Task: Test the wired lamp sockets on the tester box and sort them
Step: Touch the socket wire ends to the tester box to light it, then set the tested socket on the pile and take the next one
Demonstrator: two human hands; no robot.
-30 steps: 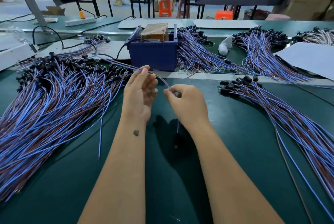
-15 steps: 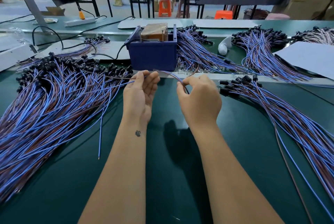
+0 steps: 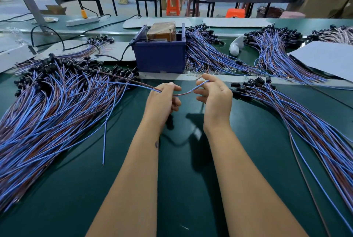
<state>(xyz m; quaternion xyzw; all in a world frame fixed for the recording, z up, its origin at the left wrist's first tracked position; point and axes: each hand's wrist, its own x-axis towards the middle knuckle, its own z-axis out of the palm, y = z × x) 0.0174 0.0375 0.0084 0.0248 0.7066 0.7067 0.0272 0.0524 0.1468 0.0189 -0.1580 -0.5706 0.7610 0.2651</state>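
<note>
Green worktable (image 3: 118, 189): bears every item listed; landmark is the blue tester box.

Left heap of wired lamp sockets (image 3: 47, 106): blue and brown leads with black sockets, spread left of and nearer than the tester box.

Right heap of wired sockets (image 3: 298, 122): fanned out right of the tester box, on its near side.

Grey sheet (image 3: 324, 57): right of the tester box, beyond the right heap.

Tester box (image 3: 159, 55): blue, with a brown block inside it, at the far middle.

Left hand (image 3: 162, 101): in front of the tester box, fingers curled round the held wire pair (image 3: 183, 93).

Right hand (image 3: 215, 97): beside the left, pinching the free end of the same pair, which spans the two hands above the table.
</note>
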